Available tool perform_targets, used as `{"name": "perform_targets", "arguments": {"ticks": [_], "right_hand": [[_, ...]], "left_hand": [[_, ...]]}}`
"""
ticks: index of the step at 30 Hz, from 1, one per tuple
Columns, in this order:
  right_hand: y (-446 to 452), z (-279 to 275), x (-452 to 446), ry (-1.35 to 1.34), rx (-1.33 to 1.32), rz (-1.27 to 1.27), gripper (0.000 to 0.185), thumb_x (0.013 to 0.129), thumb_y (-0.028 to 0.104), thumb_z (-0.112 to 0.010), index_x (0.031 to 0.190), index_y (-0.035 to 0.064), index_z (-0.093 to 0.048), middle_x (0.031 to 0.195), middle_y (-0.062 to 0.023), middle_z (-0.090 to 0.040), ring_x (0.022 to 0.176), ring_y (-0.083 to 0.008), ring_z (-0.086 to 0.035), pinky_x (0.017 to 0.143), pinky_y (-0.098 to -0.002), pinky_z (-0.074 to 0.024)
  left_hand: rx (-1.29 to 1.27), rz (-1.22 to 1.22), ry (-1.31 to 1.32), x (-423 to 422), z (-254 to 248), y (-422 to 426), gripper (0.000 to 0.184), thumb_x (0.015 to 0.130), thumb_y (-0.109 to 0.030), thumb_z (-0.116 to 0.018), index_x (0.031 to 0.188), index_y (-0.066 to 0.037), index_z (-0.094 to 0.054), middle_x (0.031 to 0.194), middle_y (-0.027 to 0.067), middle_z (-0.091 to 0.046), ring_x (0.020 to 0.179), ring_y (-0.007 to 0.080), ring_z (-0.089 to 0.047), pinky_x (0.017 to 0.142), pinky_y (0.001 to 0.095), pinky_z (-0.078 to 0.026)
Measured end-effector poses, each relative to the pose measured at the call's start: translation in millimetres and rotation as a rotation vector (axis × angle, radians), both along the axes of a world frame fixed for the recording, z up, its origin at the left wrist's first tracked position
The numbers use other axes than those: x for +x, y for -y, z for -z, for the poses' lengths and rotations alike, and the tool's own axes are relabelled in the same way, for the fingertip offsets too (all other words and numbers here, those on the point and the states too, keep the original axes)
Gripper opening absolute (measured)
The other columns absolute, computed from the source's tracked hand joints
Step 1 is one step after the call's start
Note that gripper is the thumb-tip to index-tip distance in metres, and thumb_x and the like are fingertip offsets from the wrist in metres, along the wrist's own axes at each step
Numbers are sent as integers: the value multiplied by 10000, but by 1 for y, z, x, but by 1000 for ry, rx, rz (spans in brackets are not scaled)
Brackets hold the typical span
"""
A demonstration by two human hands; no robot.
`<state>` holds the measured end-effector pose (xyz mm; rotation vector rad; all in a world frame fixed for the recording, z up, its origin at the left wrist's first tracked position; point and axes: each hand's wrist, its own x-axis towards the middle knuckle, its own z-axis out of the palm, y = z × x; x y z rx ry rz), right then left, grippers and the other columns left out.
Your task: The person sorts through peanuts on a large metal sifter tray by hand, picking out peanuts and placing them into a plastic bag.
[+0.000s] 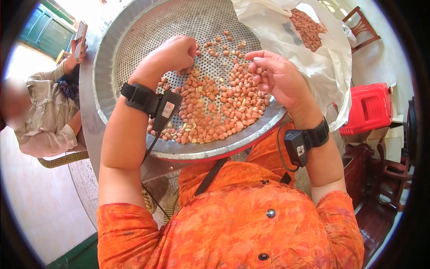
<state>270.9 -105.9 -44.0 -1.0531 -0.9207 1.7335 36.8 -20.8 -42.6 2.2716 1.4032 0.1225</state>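
Observation:
Many shelled peanuts (208, 107) with reddish skins lie in a wide metal sieve tray (148, 42) with a perforated bottom. A few paler, skinless pieces are mixed in. On the left side of the pile, my left hand (177, 53) is closed, knuckles up, low over the tray. Its fingertips are hidden, so what they grip cannot be seen. My right hand (284, 76) hovers at the pile's right edge, palm partly turned inward. Its index finger is stretched out and the other fingers are loosely bent and apart, close to the nuts.
A white plastic bag (329, 67) with more peanuts (307, 29) lies at the tray's upper right. A red plastic object (367, 107) stands at right near wooden furniture (380, 179). At left, another person (49, 107) sits holding a phone (80, 40).

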Motion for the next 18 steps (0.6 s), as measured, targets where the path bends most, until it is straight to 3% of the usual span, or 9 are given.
{"name": "perform_targets", "arguments": {"ticks": [10,18], "right_hand": [[0,0,-1,1,12,0,204,811,71,-502,998,-10,-499,725,-38,-546,546,-70,-504,392,-158,-382],[0,5,-1,13,52,43,243,802,-1,-434,1036,-29,-488,859,-76,-534,675,-119,-527,540,-196,-435]], "left_hand": [[100,34,-37,-2,-2,-1,125,604,-1,-538,729,-4,-548,675,88,-558,621,203,-553,525,319,-432],[37,2,-40,-4,-2,-2,115,609,-16,-533,722,-7,-544,659,79,-557,613,202,-546,517,315,-422]]}}
